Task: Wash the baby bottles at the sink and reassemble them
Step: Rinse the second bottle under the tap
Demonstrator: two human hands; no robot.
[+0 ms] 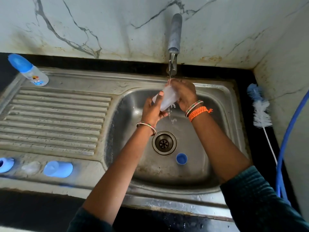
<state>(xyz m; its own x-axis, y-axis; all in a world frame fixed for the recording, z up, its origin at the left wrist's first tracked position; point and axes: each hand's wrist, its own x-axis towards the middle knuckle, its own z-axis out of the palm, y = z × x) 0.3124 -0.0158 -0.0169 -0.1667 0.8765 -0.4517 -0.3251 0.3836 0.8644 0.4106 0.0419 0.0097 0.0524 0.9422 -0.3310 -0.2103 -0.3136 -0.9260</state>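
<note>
The clear plastic baby bottle body [167, 99] is held tilted over the steel sink basin [222, 131] under the running metal tap [174, 34], the left hand [153, 111] gripping it from below with curled fingers and the right hand [183, 92] wrapped over its upper end. An assembled blue-capped bottle [28, 70] stands at the drainboard's far left corner and a white-and-blue bottle brush [260, 111] lies on the right counter. A blue cap [57, 169], a clear teat [31, 167] and a blue ring [5, 164] sit along the near rim, and a small blue collar [181, 158] rests in the basin beside the drain [164, 143].

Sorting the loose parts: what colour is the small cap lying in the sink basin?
Blue; the small cap shows best in the head view.
</note>
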